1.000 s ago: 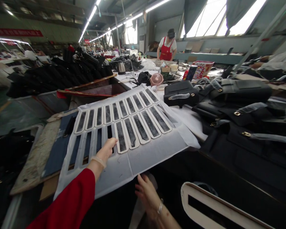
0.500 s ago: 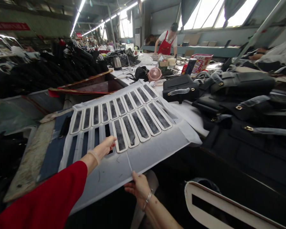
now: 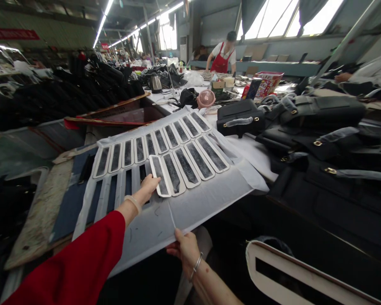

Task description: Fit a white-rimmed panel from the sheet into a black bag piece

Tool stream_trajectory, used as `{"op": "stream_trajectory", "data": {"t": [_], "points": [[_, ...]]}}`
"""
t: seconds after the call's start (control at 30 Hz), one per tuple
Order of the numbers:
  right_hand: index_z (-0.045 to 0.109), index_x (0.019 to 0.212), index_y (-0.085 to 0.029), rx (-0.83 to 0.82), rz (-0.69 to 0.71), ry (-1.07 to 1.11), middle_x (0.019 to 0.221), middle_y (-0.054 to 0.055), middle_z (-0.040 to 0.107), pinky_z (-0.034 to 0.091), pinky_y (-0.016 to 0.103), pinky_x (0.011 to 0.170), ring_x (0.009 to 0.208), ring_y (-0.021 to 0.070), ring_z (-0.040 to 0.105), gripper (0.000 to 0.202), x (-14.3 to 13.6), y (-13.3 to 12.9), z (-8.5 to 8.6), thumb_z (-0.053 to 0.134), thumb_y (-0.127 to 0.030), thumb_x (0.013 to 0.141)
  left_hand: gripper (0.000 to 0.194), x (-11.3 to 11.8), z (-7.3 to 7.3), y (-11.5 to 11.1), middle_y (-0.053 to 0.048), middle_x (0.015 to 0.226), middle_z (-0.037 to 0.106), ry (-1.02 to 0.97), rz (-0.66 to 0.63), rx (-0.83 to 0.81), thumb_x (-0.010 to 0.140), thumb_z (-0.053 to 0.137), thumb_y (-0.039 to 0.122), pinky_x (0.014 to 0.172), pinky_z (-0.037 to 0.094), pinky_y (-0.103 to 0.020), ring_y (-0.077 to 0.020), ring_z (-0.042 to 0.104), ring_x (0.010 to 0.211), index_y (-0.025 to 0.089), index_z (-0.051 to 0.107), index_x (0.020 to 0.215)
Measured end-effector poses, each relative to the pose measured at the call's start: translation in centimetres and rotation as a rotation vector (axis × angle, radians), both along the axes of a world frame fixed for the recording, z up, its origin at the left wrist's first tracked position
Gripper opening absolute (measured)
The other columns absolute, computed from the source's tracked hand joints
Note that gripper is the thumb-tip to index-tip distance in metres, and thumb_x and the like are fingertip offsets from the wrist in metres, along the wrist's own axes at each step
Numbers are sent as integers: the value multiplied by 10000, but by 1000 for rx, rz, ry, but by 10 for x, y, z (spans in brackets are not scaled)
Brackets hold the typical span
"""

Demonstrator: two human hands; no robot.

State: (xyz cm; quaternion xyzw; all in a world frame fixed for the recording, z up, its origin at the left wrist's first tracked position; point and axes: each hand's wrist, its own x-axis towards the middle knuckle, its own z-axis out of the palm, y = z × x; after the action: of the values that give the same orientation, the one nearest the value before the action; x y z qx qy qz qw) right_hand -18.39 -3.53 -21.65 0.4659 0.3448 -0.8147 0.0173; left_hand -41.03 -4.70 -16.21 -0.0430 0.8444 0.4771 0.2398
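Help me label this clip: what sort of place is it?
Likely a handbag factory floor: finished black handbags crowd the bench, the left hand touches a white-framed piece on the die-cut sheet, an aproned worker stands behind.

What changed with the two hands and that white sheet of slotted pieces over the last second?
The left hand slid right and took hold of the near end of one white framed piece, tilting it up. The right hand rose from under the white sheet and gripped its near edge. The other pieces and the black bags stayed put.
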Motion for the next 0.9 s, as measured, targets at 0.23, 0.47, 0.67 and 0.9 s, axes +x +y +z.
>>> {"op": "stream_trajectory", "data": {"t": [0.23, 0.47, 0.67, 0.9], "points": [[606, 836, -125, 8, -38, -19, 622, -68, 592, 503, 188, 466, 453, 66, 555, 213, -1, 0, -12, 551, -238, 1009, 269, -5, -16, -21, -53, 1022, 661, -93, 7, 128, 931, 614, 350, 704, 578, -331, -159, 652, 820, 146, 612, 1105], [610, 845, -123, 35, -48, -21, 630, -60, 602, 524, 201, 491, 478, 75, 577, 219, 0, 0, -18, 543, -246, 1014, 146, -20, -21, -42, -26, 919, 673, -133, -12, 250, 916, 640, 266, 689, 577, -302, -136, 654, 766, 125, 634, 953], [611, 842, -118, 52, -37, -2, 613, -58, 610, 534, 203, 492, 477, 80, 593, 218, 2, 1, -19, 531, -217, 1018, 125, -11, 11, -35, 28, 760, 646, 41, -44, 307, 876, 687, 204, 629, 544, -260, -106, 621, 654, 129, 616, 805], [602, 812, -119, 77, -22, -11, 571, -67, 598, 537, 197, 487, 462, 80, 594, 251, 4, 1, -16, 490, -171, 1030, 122, -3, 44, -34, 43, 701, 653, 126, -23, 376, 837, 707, 157, 636, 546, -273, -113, 635, 625, 138, 605, 772]]}}
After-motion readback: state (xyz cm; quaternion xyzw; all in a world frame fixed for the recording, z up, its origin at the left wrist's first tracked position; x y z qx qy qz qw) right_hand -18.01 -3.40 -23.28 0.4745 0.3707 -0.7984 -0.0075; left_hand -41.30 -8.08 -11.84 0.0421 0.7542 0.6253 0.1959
